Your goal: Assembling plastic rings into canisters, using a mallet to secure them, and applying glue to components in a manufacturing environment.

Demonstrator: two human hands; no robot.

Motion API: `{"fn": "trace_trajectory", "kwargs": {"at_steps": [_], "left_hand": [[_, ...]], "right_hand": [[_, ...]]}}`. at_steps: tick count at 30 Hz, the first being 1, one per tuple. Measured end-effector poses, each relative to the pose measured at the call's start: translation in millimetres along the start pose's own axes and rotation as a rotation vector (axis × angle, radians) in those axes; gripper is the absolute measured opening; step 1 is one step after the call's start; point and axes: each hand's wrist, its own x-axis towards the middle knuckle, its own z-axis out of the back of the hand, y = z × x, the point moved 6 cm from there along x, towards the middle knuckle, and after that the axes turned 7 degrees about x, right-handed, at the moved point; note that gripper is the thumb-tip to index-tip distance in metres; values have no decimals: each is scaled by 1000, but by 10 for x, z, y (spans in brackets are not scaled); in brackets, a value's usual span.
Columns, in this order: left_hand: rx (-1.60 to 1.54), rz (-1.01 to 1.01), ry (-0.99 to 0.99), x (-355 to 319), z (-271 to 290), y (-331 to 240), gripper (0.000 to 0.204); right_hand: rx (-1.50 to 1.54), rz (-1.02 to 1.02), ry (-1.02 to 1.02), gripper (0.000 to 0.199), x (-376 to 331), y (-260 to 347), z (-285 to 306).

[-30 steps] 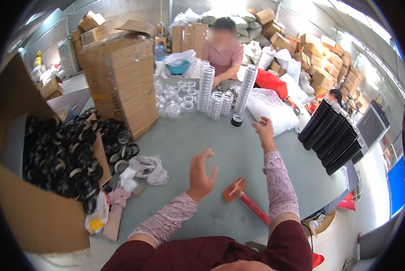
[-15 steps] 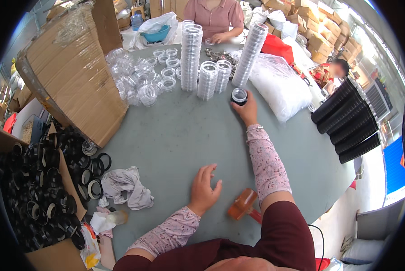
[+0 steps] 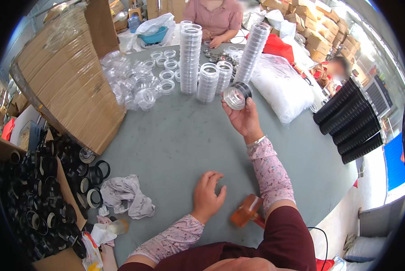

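Raised over the far part of the table, my right hand (image 3: 245, 117) is closed around a black ring with a clear plastic ring in it (image 3: 236, 95). The clear side is tilted towards me. My left hand (image 3: 208, 196) hovers over or rests on the near middle of the table, fingers stretched and apart, holding nothing. An orange mallet (image 3: 246, 210) lies between my forearms, its handle partly hidden by my right arm. Behind the held ring stand a short stack of clear rings (image 3: 208, 83), a tall stack (image 3: 190, 58) and a leaning tall stack (image 3: 253, 52).
Loose clear rings (image 3: 137, 79) lie at the far left beside a cardboard box (image 3: 71, 81). Black rings (image 3: 35, 194) fill a box at left, near a grey cloth (image 3: 126, 196). A plastic bag (image 3: 283, 88) and black ring stacks (image 3: 347, 119) are right. Another person (image 3: 213, 20) sits opposite.
My right hand has lifted the black ring off the table and tipped it, so its clear side faces me. The left hand has hardly moved.
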Motion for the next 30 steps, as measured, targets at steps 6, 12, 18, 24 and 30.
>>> {"fn": "trace_trajectory", "kwargs": {"at_steps": [6,12,18,24,30], "left_hand": [[89,-88,-20,26,-5,-64,32],[91,-55,-25,-61,-5,39,36],[83,101,81,-217,-267,301,45],[-171,11,-75,-39,70,60,41],[-180,-41,-170,-205,-94,186,38]], "right_hand": [[-334,-260,6,73,52,-659,-471],[-772,-192,-159,82,1030,-1869,-687],[-1344,367,-435,85,2262,-1753,-500],[-1681,140,-689,74,2639,-1747,-22],[-2105,21,-576,56,2837,-1765,-27]]}}
